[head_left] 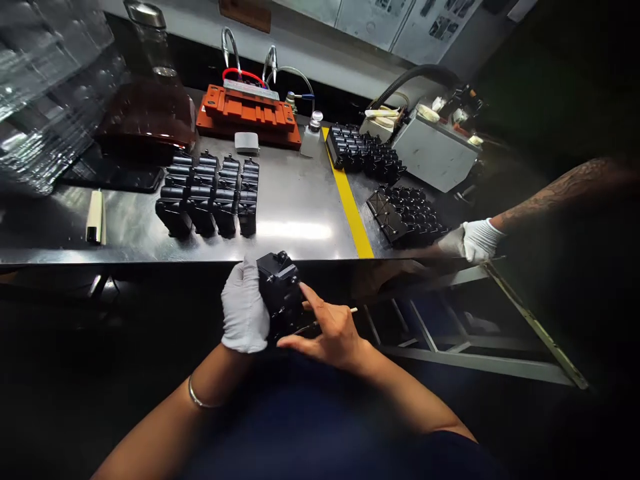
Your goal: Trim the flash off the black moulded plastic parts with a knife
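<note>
My left hand (245,308), in a white glove, is wrapped around a black moulded plastic part (280,290) in front of the bench edge. The part is tilted, and small pegs show on its side. My right hand (333,330) is bare and closed around a thin tool; its pale end (354,310) sticks out behind the fingers. The index finger touches the part's right side, and the thumb lies near its lower end. What kind of tool it is cannot be made out. Several similar black parts (227,193) stand in rows on the metal bench (295,193).
An orange fixture (250,113) stands at the back, with a small bottle (313,133) beside it. Past the yellow strip (350,207) lie more black parts (407,213). At the right, a co-worker's gloved hand (480,240) is beside a metal frame (535,327). A cream-handled object (96,217) lies left.
</note>
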The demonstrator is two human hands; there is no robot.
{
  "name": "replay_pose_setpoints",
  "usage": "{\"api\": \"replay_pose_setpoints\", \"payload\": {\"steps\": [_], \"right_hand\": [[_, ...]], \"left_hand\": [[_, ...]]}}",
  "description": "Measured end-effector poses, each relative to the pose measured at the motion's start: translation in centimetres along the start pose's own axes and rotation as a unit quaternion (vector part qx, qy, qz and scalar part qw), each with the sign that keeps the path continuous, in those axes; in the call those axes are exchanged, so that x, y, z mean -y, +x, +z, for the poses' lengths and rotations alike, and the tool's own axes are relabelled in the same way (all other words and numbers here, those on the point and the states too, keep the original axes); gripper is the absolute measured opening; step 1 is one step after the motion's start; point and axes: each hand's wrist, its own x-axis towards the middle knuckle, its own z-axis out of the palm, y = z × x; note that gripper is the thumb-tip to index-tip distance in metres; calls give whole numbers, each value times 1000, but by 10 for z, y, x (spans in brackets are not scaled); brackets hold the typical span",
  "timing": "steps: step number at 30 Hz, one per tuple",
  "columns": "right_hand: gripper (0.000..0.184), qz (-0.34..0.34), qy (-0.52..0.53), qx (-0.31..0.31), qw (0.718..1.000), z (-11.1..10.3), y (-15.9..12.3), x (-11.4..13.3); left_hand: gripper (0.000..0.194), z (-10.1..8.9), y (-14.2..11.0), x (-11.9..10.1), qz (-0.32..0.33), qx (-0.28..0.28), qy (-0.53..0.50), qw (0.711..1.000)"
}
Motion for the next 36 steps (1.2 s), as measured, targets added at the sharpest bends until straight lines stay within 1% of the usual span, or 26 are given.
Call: {"api": "replay_pose_setpoints", "payload": {"steps": [1,4,5,6,8,10,12,15,18,23,25,27,28,29,30,33,36], "right_hand": [[62,30,0,1,1000,3,7,-5],[50,145,40,-4,989,4,43,-26],[46,170,53,-14,984,2,58,-33],[45,179,64,-28,981,-1,71,-38],[46,162,106,-37,980,-7,92,-42],[48,114,158,-18,981,-9,100,-38],[49,61,193,-2,979,-9,99,-31],[51,4,209,-14,978,-7,92,-25],[50,-19,207,-24,978,-6,86,-25],[51,-23,197,-47,979,-13,74,-28],[50,13,175,-37,984,-15,78,-34],[47,107,102,0,989,-13,97,-47],[46,170,41,18,984,-10,112,-55],[46,233,-38,60,970,-5,129,-65],[45,276,-104,114,949,2,148,-74],[40,299,-123,152,934,31,199,-95],[35,290,-109,170,935,60,230,-99]], "left_hand": [[34,4,6,-1,1,17,-32,999],[35,10,25,-8,-20,91,-102,990],[38,10,31,-11,-37,114,-115,986],[40,9,35,-15,-53,133,-125,982],[41,3,40,-24,-61,168,-140,974],[38,-6,41,-31,-36,183,-136,973],[37,-14,39,-37,-13,169,-124,978],[39,-23,35,-40,0,157,-131,979],[39,-26,31,-39,14,169,-139,976],[38,-25,25,-35,29,174,-111,978],[40,-22,31,-29,45,171,-68,982],[42,-16,45,-18,88,156,36,983],[42,-13,55,-11,126,143,105,976],[42,-10,66,-3,183,131,187,956],[39,-7,76,4,206,124,216,946],[29,-2,100,23,267,103,271,919],[25,-2,110,32,326,85,311,889]]}}
